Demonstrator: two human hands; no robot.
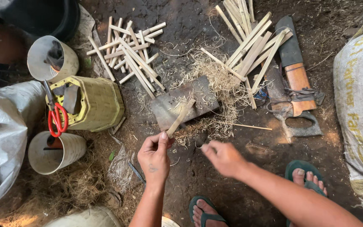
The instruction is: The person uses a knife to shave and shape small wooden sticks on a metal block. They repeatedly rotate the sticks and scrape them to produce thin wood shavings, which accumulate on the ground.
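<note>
My left hand [154, 156] pinches a thin bamboo strip [180, 117] at its near end; the strip's far end rests on a dark wooden block [198, 94] on the dirt floor. My right hand [223, 157] hovers just right of it, fingers loosely curled with nothing visible in them, above pale curled shavings [217, 88]. Two piles of cut bamboo sticks lie beyond: one at upper left [129, 56], one at upper right [253, 46].
A big knife with wooden handle [294, 63] and a saw handle [299, 124] lie right of the block. At left stand a yellow woven basket [95, 103] with red scissors [56, 117] and two white tubs [51, 59]. Sacks flank both sides. My sandalled feet [305, 176] are near.
</note>
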